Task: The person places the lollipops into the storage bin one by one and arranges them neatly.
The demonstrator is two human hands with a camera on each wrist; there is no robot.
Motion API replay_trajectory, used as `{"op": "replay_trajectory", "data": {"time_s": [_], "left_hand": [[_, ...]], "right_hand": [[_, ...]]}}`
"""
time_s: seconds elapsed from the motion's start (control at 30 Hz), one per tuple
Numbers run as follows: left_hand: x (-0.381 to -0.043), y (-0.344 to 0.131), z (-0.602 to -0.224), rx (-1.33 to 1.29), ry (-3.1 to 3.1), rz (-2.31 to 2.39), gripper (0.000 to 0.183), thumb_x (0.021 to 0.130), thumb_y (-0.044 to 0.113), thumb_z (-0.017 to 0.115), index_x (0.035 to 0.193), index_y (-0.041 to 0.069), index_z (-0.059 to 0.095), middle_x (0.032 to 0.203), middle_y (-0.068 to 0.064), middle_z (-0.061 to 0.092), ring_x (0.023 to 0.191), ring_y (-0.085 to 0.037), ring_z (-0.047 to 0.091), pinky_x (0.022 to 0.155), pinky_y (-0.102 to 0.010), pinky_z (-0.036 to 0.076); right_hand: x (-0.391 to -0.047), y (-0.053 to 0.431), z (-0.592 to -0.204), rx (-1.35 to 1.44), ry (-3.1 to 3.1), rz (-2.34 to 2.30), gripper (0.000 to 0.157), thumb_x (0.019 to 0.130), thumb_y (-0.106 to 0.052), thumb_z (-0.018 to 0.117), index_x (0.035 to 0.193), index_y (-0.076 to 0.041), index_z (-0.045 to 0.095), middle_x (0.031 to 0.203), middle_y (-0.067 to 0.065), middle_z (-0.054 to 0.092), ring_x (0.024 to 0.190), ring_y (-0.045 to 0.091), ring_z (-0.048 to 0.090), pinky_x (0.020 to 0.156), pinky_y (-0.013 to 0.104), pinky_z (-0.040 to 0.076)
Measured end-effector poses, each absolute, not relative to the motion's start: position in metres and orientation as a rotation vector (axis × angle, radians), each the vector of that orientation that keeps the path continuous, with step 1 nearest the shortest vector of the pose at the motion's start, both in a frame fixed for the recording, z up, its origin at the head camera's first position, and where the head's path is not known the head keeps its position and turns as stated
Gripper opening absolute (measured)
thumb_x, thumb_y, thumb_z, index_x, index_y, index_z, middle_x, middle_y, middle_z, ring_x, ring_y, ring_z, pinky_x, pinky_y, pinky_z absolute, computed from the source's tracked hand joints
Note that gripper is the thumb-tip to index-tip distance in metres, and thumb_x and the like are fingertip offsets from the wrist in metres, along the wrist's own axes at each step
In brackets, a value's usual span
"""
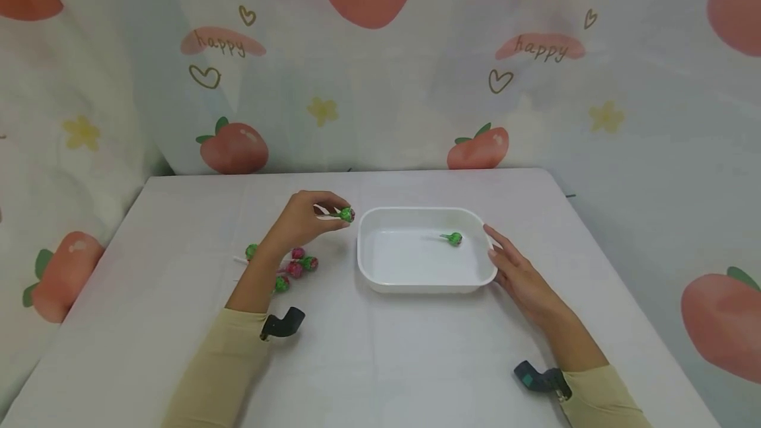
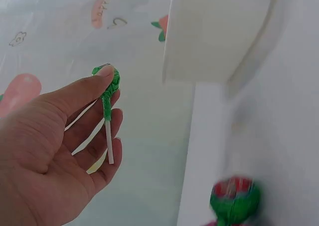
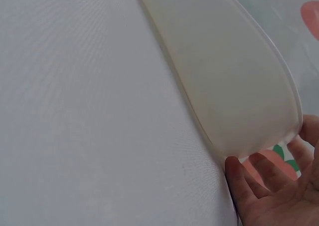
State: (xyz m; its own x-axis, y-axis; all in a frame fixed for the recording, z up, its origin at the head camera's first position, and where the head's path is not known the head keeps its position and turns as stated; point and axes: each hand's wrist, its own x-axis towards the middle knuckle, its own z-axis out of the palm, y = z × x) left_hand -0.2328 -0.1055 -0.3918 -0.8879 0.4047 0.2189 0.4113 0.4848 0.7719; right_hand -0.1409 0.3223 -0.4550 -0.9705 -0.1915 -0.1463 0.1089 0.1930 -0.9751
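The lightly creased white surface stretches out broad before me, narrowing toward its far edge. A white tray sits right of its middle, closer to the far edge than the near. Between it and the left edge lie loosely clustered green and pink lollipops, partly blocked from view.

Printed backdrop, head view: the word "happy" in script, once on the left pink patch, once on the right pink patch.

Beige sleeves, dark wrist cameras
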Motion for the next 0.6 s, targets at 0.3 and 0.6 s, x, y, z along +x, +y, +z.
{"op": "replay_trajectory", "data": {"time_s": [0.3, 0.6], "left_hand": [[-0.234, -0.064, -0.397, -0.898, -2.653, -1.455, 0.023, 0.086, 0.013, 0.087, 0.108, 0.014, 0.079, 0.100, 0.009, 0.074, 0.094, -0.013, 0.064, 0.086, -0.035, 0.054], [-0.232, -0.028, -0.401, -0.980, -2.701, -1.464, 0.023, 0.086, 0.011, 0.087, 0.108, 0.011, 0.079, 0.100, 0.007, 0.074, 0.094, -0.015, 0.064, 0.087, -0.030, 0.052]], "right_hand": [[-0.139, 0.321, -0.454, -0.055, 2.243, -1.848, 0.062, 0.111, -0.044, 0.044, 0.167, -0.035, 0.017, 0.169, 0.014, 0.018, 0.153, 0.036, 0.024, 0.109, 0.023, 0.035], [-0.140, 0.322, -0.454, -0.061, 2.245, -1.854, 0.061, 0.111, -0.044, 0.044, 0.166, -0.036, 0.019, 0.169, 0.015, 0.020, 0.152, 0.036, 0.026, 0.107, 0.021, 0.037]]}}
